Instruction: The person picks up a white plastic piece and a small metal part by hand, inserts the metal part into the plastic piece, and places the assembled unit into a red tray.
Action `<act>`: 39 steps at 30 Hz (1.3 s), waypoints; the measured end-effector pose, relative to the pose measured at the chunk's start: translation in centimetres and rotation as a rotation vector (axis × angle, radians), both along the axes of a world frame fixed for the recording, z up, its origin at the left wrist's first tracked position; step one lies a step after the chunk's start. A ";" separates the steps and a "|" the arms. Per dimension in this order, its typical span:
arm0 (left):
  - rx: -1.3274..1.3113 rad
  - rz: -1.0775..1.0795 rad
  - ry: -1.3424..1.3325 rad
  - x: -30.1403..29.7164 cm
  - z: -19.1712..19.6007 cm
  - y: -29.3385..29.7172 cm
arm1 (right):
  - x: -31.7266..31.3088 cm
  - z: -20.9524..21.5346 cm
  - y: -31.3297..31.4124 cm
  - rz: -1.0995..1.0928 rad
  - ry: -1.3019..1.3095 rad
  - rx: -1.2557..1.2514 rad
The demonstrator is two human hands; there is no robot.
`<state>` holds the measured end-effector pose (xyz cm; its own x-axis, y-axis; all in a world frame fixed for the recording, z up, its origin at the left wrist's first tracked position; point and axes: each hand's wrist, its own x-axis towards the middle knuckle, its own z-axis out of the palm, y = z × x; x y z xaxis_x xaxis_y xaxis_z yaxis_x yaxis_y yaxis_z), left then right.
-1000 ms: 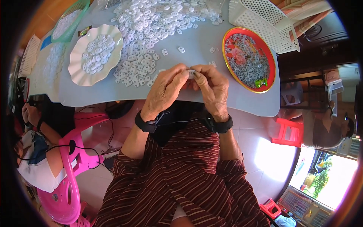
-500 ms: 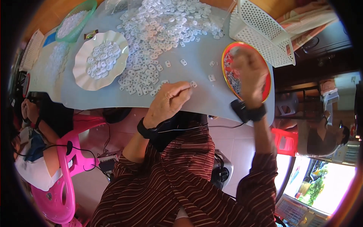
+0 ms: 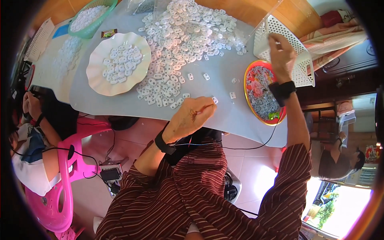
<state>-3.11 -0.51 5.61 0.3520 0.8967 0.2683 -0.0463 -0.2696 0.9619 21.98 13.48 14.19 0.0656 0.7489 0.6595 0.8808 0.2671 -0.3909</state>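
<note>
Your left hand is closed, pinching near a small white piece at the surface edge; a nudge could knock it off. Your right hand grips the white perforated basket, tilted over the orange-rimmed tray: spill risk.

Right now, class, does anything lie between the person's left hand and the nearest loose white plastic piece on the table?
Nothing visible does. The left hand rests at the table edge, its fingertips right beside one small white piece. Bare table surface surrounds that piece. The right hand is far off, up at the white perforated basket.
</note>
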 end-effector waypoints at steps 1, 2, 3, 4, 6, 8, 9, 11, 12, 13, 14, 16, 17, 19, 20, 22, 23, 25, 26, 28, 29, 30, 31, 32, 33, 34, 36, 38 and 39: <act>-0.001 0.002 -0.001 0.0 -0.1 0.0 | -1.7 -0.4 -0.2 0.101 0.046 -0.114; -0.010 -0.007 0.005 0.1 -0.2 0.0 | -3.2 -0.9 -0.3 0.204 0.093 -0.230; -0.020 -0.015 0.012 0.2 -0.4 0.1 | -4.8 -1.8 -0.4 0.280 0.117 -0.291; -0.023 -0.006 0.013 0.2 -0.3 0.1 | -6.2 -2.8 -0.3 0.359 0.139 -0.352; 0.043 0.009 0.033 0.5 -0.1 0.3 | -8.3 -4.3 0.0 0.402 0.092 -0.353; 0.032 0.000 0.025 0.5 0.0 0.3 | -10.1 -5.9 0.5 0.449 0.047 -0.355; 0.027 -0.020 0.014 0.5 -0.1 0.3 | -10.9 -6.7 0.9 0.470 -0.003 -0.326; 0.059 0.006 0.017 0.6 -0.3 0.4 | -13.0 -6.9 0.7 0.522 -0.087 -0.290; 0.094 0.023 0.021 0.5 -0.4 0.3 | -14.1 -6.5 0.1 0.534 -0.083 -0.296; 0.090 0.024 0.021 0.4 -0.5 0.4 | -14.9 -6.0 -0.6 0.589 -0.095 -0.343; 0.059 0.010 0.024 0.4 -0.4 0.4 | -15.4 -5.9 -0.9 0.643 -0.107 -0.389; 0.026 -0.006 0.025 0.5 -0.4 0.4 | -15.7 -6.5 -1.1 0.774 -0.115 -0.225; 0.063 0.005 0.024 0.5 -0.3 0.4 | -15.8 -6.4 -1.6 0.835 -0.148 -0.201; 0.103 0.017 0.022 0.5 -0.4 0.5 | -15.5 -6.0 -2.3 0.895 -0.185 -0.175; 0.099 0.010 0.020 0.5 -0.5 0.5 | -14.9 -5.7 -2.6 0.891 -0.194 -0.298; 0.098 0.007 0.016 0.5 -0.6 0.5 | -14.0 -4.9 -2.5 0.887 -0.207 -0.420; 0.105 0.013 0.022 0.5 -0.6 0.5 | -13.7 -4.4 -2.3 0.799 -0.262 -0.519; 0.120 0.016 0.025 0.5 -0.6 0.4 | -13.6 -4.2 -1.6 0.703 -0.320 -0.609; 0.110 0.004 0.014 0.5 -0.8 0.4 | -13.6 -4.5 -0.6 0.682 -0.287 -0.528; 0.101 -0.005 0.007 0.4 -0.8 0.3 | -14.5 -5.0 1.2 0.665 -0.253 -0.442; 0.101 -0.007 0.011 0.5 -0.6 0.2 | -15.3 -5.1 1.8 0.701 -0.212 -0.261; 0.101 -0.011 0.014 0.5 -0.4 0.2 | -16.0 -5.2 2.6 0.733 -0.170 -0.080; 0.105 -0.014 0.012 0.6 -0.3 0.2 | -16.4 -5.4 3.8 0.761 -0.199 -0.057; 0.096 -0.015 0.002 0.6 -0.3 0.2 | -17.0 -5.8 4.6 0.762 -0.199 -0.056; 0.087 -0.019 -0.009 0.6 -0.3 0.2 | -17.5 -6.3 5.2 0.723 -0.233 -0.120; 0.088 -0.022 -0.012 0.6 -0.3 0.1 | -17.9 -6.6 5.4 0.680 -0.269 -0.184; 0.069 -0.016 -0.021 0.5 -0.3 0.1 | -17.9 -6.8 5.4 0.638 -0.315 -0.181; 0.052 -0.027 -0.011 0.4 -0.2 0.2 | -17.7 -6.4 4.6 0.693 -0.317 -0.325; 0.039 -0.036 0.003 0.3 -0.2 0.2 | -17.5 -6.2 4.2 0.687 -0.318 -0.331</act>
<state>-2.82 -0.27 5.38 0.3849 0.8724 0.3013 -0.0536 -0.3048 0.9509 4.47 17.70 7.97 -0.6302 0.7128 0.3080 0.6448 0.7014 -0.3038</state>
